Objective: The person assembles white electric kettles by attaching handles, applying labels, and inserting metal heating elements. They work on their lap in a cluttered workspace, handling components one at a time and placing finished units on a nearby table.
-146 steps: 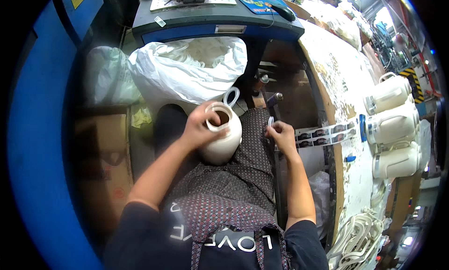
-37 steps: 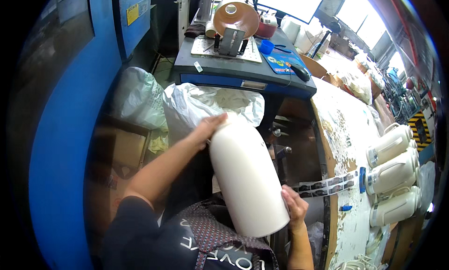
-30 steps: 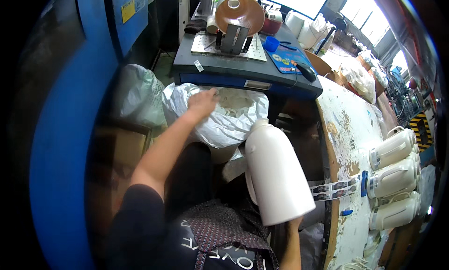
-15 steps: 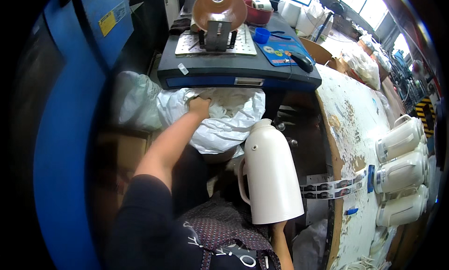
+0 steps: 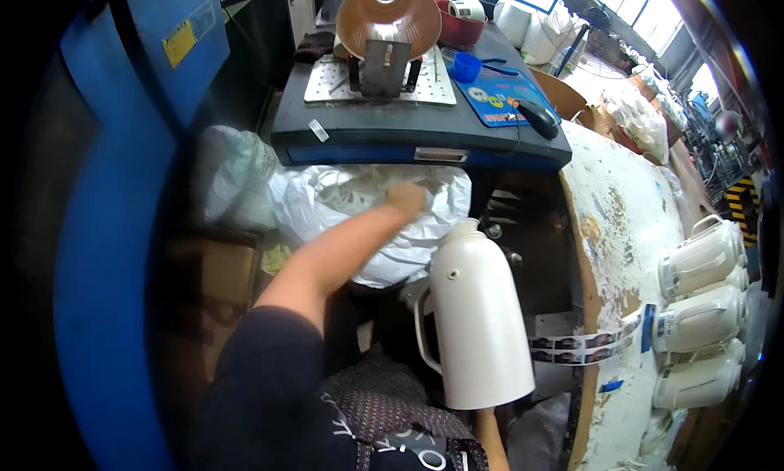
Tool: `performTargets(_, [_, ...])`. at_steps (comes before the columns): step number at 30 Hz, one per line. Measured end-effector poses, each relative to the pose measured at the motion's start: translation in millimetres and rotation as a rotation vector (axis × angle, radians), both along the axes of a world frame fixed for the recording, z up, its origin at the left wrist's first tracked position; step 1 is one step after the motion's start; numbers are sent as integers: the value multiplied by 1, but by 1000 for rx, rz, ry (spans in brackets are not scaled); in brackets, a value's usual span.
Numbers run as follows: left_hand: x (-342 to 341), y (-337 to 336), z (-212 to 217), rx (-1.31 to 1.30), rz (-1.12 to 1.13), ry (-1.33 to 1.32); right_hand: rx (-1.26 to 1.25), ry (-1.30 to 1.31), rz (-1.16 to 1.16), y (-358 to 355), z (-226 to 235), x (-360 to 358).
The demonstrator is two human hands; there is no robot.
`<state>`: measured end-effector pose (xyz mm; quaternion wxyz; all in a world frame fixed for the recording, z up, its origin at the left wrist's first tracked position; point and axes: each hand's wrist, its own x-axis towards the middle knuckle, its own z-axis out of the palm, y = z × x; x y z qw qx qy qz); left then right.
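Observation:
My left hand reaches into a white plastic bag below the machine's front edge. The hand is blurred by motion and its fingers are hidden, so what they hold, if anything, cannot be made out. Pale ring-like pieces lie inside the bag. Upright in front of me is a cream vacuum jug body with a side handle, a narrow neck and a small hole near the top. My right hand holds it up from its lower end; only the wrist shows there, the fingers being covered by the jug.
Ahead, a dark machine bed carries a copper-coloured cone on a perforated plate, a blue cup and a mouse. On the worn white table to the right lie several finished jugs and a label strip. A blue cabinet stands left.
My left hand has moved right across the bag, from its left rim to its right part. The jug in my right hand sits slightly lower in the view, which has shifted a little.

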<state>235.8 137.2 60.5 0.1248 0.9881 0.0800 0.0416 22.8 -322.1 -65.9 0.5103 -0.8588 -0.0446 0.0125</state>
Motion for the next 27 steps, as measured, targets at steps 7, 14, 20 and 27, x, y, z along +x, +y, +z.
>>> performTargets(7, [1,42,-33,-384,-139,68,96,122,-52,4,17,6])
performTargets(14, [-73,95,100,-372,-120,32,297,217,-141,20,51,26])
performTargets(20, [-79,114,202,-202,-354,-995,468,76,-137,50,139,85])
performTargets(27, [48,263,276,-446,508,-654,951,-119,204,204,314,290])
